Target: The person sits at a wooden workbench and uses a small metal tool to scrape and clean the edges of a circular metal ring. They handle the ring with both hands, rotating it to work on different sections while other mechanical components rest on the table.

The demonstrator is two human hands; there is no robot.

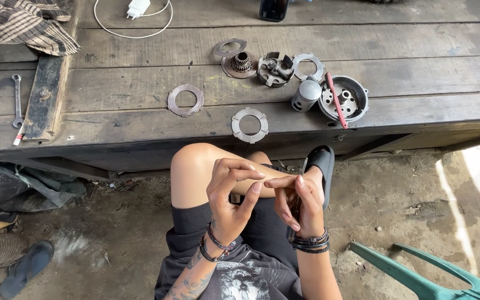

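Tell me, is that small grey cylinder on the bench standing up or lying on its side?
Tipped. The grey cylinder leans sideways against the round metal housing, its capped end up and left, its lower end on the wooden bench.

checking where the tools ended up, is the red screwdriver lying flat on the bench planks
No, the red screwdriver rests across the round metal housing at the bench's front edge, not on the planks.

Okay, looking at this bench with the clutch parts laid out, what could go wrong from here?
The ring plate lies right at the edge of the wooden bench and might get knocked onto the dirt. The red-handled tool rests loosely across the round housing and may roll off. Both hands are bare near gritty metal parts.
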